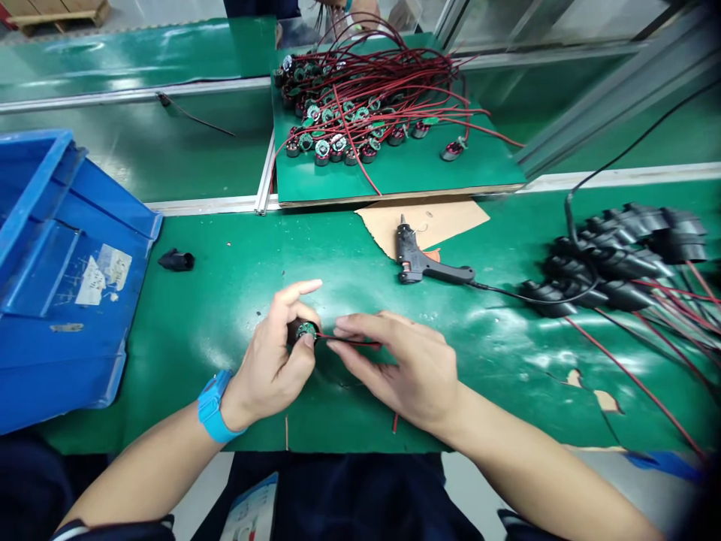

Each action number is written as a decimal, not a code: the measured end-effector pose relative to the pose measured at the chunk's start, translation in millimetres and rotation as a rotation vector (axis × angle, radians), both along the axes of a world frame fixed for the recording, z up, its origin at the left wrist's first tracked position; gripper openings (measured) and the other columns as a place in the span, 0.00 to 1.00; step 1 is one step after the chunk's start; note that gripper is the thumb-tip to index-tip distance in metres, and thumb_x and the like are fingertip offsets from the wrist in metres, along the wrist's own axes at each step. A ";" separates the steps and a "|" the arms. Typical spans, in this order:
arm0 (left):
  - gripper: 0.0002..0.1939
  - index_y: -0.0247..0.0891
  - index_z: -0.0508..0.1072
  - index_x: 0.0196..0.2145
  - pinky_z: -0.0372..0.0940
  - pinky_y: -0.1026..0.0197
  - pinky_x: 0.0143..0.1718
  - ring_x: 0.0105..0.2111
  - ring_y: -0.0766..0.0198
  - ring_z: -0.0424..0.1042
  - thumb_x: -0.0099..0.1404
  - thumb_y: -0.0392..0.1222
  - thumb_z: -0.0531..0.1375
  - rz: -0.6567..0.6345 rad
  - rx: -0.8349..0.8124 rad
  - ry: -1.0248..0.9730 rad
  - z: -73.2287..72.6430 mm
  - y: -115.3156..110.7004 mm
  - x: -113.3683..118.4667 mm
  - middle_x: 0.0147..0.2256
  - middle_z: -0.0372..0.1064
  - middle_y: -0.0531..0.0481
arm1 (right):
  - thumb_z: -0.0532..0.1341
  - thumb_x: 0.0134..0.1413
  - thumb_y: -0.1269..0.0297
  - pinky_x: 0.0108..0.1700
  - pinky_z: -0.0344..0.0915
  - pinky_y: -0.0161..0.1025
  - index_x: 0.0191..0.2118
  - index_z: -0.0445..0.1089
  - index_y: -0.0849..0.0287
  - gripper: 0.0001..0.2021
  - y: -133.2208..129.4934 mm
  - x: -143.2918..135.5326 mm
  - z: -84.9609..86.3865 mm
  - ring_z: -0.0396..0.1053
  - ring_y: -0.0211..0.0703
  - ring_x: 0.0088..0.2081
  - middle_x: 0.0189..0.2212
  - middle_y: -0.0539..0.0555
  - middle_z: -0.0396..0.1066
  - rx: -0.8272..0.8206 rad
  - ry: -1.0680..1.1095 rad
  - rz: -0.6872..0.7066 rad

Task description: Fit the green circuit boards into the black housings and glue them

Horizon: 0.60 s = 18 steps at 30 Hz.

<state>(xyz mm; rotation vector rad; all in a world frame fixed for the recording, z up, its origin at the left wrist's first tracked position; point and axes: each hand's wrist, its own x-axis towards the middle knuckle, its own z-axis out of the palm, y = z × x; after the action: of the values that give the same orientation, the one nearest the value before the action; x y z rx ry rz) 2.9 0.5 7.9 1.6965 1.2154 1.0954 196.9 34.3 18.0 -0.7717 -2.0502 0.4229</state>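
Note:
My left hand (275, 359) is closed around a small black housing with a round green circuit board (307, 330) at its open end. Its thumb presses by the board's edge, and the index finger sticks out above. Red and black wires (330, 337) run from the board to the right. They pass between the thumb and fingers of my right hand (408, 368), which pinches them. A red wire end shows below that hand. Just beyond both hands, a black hot glue gun (414, 263) lies on a piece of brown cardboard (451, 218).
A blue bin (73, 300) stands at left, near a loose black cone-shaped part (177, 260). On a raised green board (394, 176) sit several small motors (338, 146) with red wires. Several black housings (613, 255) with wires lie at right. Another person's hand (360, 15) shows behind.

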 end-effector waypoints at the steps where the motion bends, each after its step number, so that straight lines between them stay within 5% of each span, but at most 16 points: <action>1: 0.28 0.43 0.54 0.66 0.64 0.55 0.43 0.36 0.61 0.68 0.71 0.34 0.52 0.007 -0.006 -0.005 -0.2 -0.1 0.4 0.37 0.68 0.50 | 0.66 0.61 0.74 0.34 0.75 0.34 0.50 0.69 0.54 0.15 -1.0 -0.3 0.9 0.77 0.35 0.29 0.35 0.49 0.82 -0.032 0.006 -0.004; 12: 0.27 0.42 0.53 0.59 0.63 0.57 0.41 0.33 0.64 0.65 0.65 0.28 0.52 0.015 -0.143 -0.154 7.0 -2.5 7.7 0.33 0.66 0.55 | 0.66 0.59 0.75 0.32 0.75 0.33 0.52 0.70 0.53 0.17 -14.5 -2.4 4.4 0.77 0.36 0.27 0.33 0.47 0.82 -0.101 0.107 0.121; 18: 0.19 0.42 0.55 0.53 0.64 0.60 0.37 0.33 0.65 0.65 0.66 0.28 0.50 0.013 -0.257 -0.212 13.4 -2.4 9.2 0.34 0.65 0.53 | 0.68 0.62 0.60 0.36 0.73 0.39 0.55 0.70 0.57 0.18 -10.2 10.1 17.5 0.77 0.40 0.32 0.40 0.54 0.81 0.032 -0.202 0.011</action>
<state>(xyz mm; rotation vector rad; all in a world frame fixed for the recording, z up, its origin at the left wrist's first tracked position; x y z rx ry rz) 12.1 -1.9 21.3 1.3453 1.1773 1.0486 207.0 24.1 35.5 -0.8118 -2.2444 0.3290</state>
